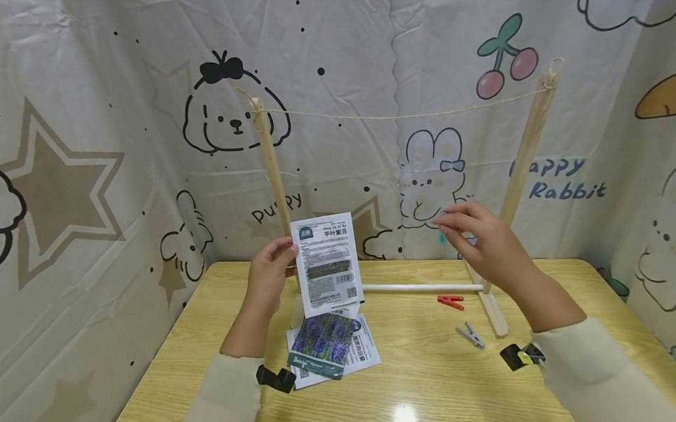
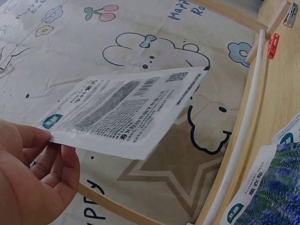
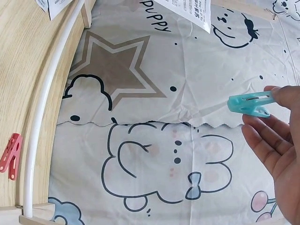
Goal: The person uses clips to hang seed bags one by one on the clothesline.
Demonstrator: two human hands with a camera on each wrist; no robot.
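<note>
A white printed seed packet (image 1: 327,264) is pinched at its upper left edge by my left hand (image 1: 268,274), raised over the table with its text side toward me. In the left wrist view the thumb and fingers grip one corner of the packet (image 2: 122,110). My right hand (image 1: 481,242) is raised on the right, and the right wrist view shows it pinching a turquoise clothespin (image 3: 253,103) by its handle ends. A string (image 1: 399,117) runs above both hands between two wooden posts. On the table below the left hand lie more seed packets, one with purple flowers (image 1: 322,345).
The left post (image 1: 272,161) and right post (image 1: 527,150) join through a white rod (image 1: 422,288) low down. A red clothespin (image 1: 450,301) and a grey clothespin (image 1: 471,335) lie on the wooden table (image 1: 421,372). A patterned cloth (image 1: 339,173) hangs behind.
</note>
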